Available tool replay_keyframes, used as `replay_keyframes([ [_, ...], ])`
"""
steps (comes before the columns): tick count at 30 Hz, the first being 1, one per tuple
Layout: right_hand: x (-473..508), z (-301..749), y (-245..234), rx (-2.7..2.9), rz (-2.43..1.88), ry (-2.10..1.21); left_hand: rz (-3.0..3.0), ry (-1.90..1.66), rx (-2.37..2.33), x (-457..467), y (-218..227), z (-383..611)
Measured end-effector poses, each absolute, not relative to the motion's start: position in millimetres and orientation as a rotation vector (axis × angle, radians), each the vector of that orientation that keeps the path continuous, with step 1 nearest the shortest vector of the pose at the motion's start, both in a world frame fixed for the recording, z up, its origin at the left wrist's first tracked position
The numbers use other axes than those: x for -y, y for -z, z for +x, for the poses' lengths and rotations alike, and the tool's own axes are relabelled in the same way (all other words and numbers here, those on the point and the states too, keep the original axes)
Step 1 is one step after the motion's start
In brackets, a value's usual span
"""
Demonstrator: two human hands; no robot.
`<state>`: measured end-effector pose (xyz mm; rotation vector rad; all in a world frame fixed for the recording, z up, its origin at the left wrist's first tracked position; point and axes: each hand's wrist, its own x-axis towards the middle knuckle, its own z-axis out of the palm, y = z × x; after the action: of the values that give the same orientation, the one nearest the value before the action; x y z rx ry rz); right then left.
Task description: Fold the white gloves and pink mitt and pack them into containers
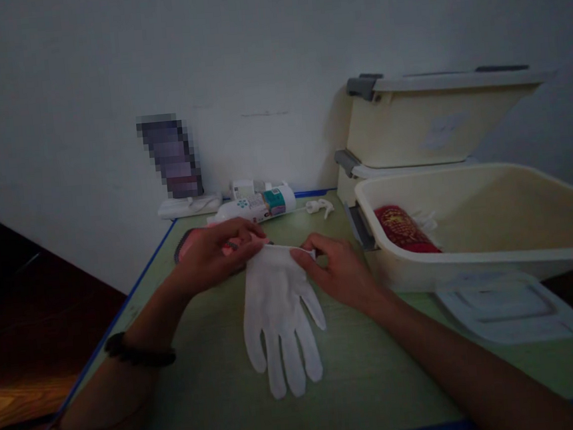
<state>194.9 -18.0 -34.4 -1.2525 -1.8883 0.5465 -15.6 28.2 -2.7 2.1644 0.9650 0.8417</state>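
A white glove [279, 316] lies flat on the green table [361, 376], fingers pointing toward me. My left hand [214, 255] pinches the left side of its cuff. My right hand [336, 271] pinches the right side of the cuff, so the opening is stretched between both hands. A pink object [193, 242] lies partly hidden under my left hand.
A white spray bottle [258, 206] lies on its side at the back by the wall. A cream tub [482, 221] at right holds a red item [403, 229]; lidded cream bins [433, 118] are stacked behind it. A flat lid [508, 306] lies in front.
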Motion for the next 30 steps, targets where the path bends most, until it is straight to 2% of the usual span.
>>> replay_keyframes([
  [3,19.9,191.0,33.8,1.723,-0.926,-0.865,1.666,-1.06,-0.722,-25.7,3.2,-10.0],
  [6,24.4,189.2,29.1,1.605,-0.723,-0.916,1.308,-1.1,-0.447,-25.4,7.2,-4.7],
  [10,34.3,188.2,22.6,1.516,-0.588,-0.94,1.224,-1.004,-0.319,-23.0,9.8,-1.8],
  [15,41.7,185.6,25.4,1.373,-0.453,-1.34,1.228,-0.961,-0.497,-17.2,6.6,-5.0],
  [19,40.7,185.0,28.8,1.449,-0.673,-1.259,1.519,-0.851,-0.696,-19.0,1.3,-14.9],
  [24,36.3,187.2,28.8,1.615,-0.915,-1.064,1.943,-0.56,-0.713,-22.1,-6.7,-24.5],
  [27,34.5,191.1,25.8,1.824,-0.873,-1.094,1.882,-0.438,-0.522,-22.8,-5.7,-26.2],
  [30,33.6,196.3,21.0,2.003,-0.768,-1.231,1.684,-0.572,-0.285,-24.2,-0.8,-25.4],
])
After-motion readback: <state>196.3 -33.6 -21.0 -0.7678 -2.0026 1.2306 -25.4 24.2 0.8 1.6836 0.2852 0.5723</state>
